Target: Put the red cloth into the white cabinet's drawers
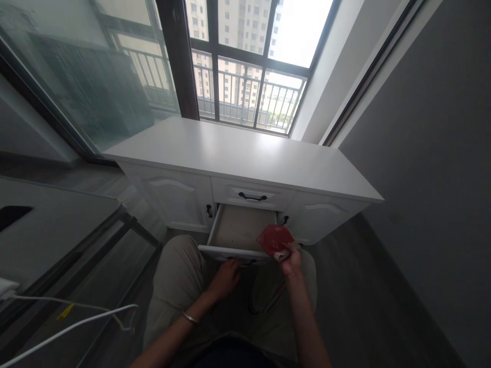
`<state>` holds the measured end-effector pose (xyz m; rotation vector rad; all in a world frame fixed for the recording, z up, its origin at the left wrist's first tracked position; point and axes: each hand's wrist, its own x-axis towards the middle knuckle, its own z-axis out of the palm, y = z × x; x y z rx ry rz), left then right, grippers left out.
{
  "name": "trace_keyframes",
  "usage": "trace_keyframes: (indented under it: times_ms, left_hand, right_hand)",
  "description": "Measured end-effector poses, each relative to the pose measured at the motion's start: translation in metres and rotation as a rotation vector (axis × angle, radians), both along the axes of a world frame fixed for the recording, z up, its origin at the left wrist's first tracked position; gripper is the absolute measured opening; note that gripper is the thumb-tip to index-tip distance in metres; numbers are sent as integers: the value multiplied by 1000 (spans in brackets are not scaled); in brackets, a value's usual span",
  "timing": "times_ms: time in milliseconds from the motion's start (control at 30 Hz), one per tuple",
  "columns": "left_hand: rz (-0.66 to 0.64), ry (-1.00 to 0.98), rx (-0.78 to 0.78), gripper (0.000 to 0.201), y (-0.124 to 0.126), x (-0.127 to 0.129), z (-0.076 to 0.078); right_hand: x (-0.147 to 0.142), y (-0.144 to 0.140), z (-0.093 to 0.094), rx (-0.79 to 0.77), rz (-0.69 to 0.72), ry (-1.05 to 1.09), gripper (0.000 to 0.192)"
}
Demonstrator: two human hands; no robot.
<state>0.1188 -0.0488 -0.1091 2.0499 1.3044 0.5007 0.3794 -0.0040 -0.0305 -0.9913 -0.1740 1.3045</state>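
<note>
Slanting down rightward to the right hand, which grasps it, one red cloth is above the open drawer's front right corner; its pale markings are unreadable. The left hand is at the drawer front; I cannot tell whether it grips. One white cabinet shows two drawers, two doors.

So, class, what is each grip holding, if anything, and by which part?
The right grip holds a red cloth-like item by its lower right edge. The left grip is at the handle of the open drawer; whether it holds it cannot be told.
</note>
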Motion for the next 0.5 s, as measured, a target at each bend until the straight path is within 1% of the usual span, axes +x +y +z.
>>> trace_keyframes:
  times_ms: [33, 100, 167, 233, 300, 367, 433, 500]
  left_hand:
    - [31, -35, 38, 41, 4, -12, 9]
    - [143, -70, 143, 34, 13, -41, 27]
    - [304, -59, 258, 32, 23, -76, 42]
    - [497, -4, 381, 33, 31, -111, 52]
    - [657, 98, 455, 39, 34, -139, 55]
    - [750, 218, 449, 47, 34, -155, 53]
    - [764, 321, 413, 50, 31, -159, 49]
    - [753, 388, 394, 50, 29, -156, 48]
  right_hand:
    - [-8, 8, -6, -19, 6, 41, 21]
    - [-26, 26, -20, -63, 24, 130, 25]
    - [-45, 48, -34, -92, 56, 151, 27]
    - [-63, 71, -49, -127, 69, 133, 27]
    - [-79, 94, -63, -167, 76, 78, 26]
    - [-94, 116, -73, -185, 85, -8, 23]
    - [-108, 135, -78, -189, 104, -162, 19]
    - [-119, 153, -77, -170, 171, -382, 15]
